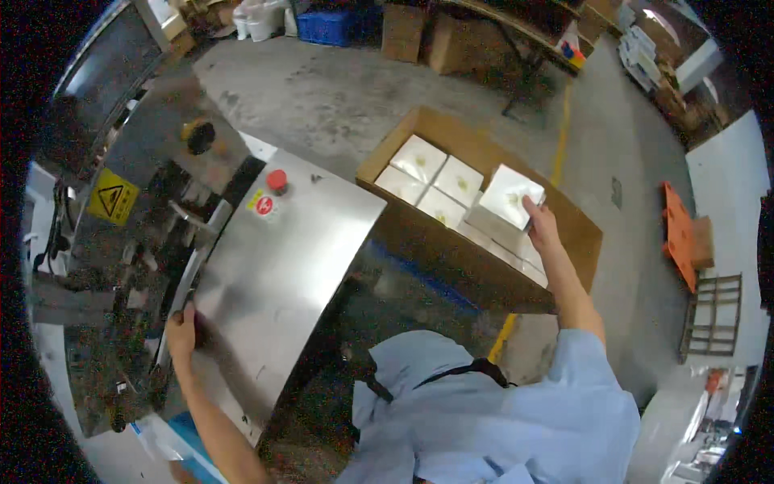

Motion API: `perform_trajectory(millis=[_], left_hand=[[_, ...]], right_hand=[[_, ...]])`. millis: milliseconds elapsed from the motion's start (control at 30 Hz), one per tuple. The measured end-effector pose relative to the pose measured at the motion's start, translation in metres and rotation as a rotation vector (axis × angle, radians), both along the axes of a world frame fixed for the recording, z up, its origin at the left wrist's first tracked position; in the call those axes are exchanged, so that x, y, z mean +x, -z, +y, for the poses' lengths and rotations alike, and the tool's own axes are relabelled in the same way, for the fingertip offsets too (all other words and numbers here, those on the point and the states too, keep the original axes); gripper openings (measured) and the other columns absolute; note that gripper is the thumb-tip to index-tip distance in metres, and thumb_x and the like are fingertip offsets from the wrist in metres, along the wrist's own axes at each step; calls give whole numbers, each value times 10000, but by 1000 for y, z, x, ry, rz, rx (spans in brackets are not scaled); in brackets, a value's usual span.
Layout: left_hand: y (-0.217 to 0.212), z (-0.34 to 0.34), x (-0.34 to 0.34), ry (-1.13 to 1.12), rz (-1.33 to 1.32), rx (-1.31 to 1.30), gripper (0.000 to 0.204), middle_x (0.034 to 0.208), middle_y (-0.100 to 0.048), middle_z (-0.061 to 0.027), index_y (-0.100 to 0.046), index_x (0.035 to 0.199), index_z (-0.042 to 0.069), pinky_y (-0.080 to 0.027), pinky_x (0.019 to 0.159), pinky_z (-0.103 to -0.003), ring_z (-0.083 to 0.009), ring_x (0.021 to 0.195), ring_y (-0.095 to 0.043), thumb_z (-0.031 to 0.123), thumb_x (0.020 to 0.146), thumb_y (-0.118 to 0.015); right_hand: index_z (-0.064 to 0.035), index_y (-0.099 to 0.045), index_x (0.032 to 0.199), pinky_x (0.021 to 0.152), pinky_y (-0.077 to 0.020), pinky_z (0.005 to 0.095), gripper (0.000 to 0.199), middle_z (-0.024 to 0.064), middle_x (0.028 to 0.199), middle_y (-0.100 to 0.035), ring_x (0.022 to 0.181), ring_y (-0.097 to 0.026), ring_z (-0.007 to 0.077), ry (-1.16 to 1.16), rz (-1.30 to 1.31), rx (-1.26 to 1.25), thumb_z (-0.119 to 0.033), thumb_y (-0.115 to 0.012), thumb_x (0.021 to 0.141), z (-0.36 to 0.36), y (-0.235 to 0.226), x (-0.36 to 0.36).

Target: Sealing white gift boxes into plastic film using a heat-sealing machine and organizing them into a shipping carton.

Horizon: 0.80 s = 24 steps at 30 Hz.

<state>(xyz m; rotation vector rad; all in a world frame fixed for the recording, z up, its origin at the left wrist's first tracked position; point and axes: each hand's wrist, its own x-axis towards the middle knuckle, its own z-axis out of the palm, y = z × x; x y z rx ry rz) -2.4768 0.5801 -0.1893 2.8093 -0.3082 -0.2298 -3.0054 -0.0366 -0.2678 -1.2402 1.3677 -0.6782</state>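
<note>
My right hand (543, 221) grips a square white box (508, 196) by its near right edge, thumb on top. It is held over an open cardboard carton (476, 278), in which several similar white boxes (458, 180) stand in rows, each with a small greenish mark on top. My left hand (182, 332) is at the rail (187, 278) along the inner edge of a steel machine table (282, 234). The fingers there are partly hidden and blurred, so their grip is unclear.
A red push button (276, 180) stands on the machine table's far corner. A yellow warning sign (112, 196) marks the dark machine at left. Far back are a blue crate (325, 28) and cardboard boxes (459, 44). An orange platform (679, 234) leans at right.
</note>
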Motion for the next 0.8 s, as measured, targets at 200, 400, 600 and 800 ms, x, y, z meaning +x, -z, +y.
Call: perform_trajectory(millis=[200, 400, 600, 800], left_hand=[[37, 91, 10, 116, -270, -94, 576, 596, -513, -194, -557, 710, -72, -377, 581, -453, -273, 561, -472, 457, 937, -577], [24, 43, -6, 21, -199, -74, 547, 616, -503, -167, -507, 710, -64, -355, 570, -430, -234, 574, -435, 420, 960, -554], [-80, 40, -116, -114, -157, -616, 388, 995, -661, -30, -646, 1166, -52, -458, 758, -265, -87, 851, -547, 288, 993, -575], [-126, 192, -211, -311, -310, -1053, 388, 1156, -649, -158, -627, 1170, -96, -497, 975, -362, -200, 1072, -613, 246, 1013, -531]], right_hand=[[35, -558, 1131, 719, -534, 455, 442, 137, 1018, -618, 887, -602, 257, -104, 341, 296, -341, -668, 926, -49, 98, -18], [85, -584, 1129, 735, -528, 526, 537, 197, 960, -655, 839, -646, 344, -155, 345, 155, -410, -613, 922, -91, 141, -5], [58, -670, 1017, 792, -517, 424, 405, 242, 1061, -682, 961, -674, 318, -711, 787, -712, -317, -535, 944, -15, 61, 52], [42, -635, 1099, 639, -519, 394, 426, 135, 772, -684, 663, -630, 224, -1126, 673, -339, -353, -608, 940, -5, 79, 64]])
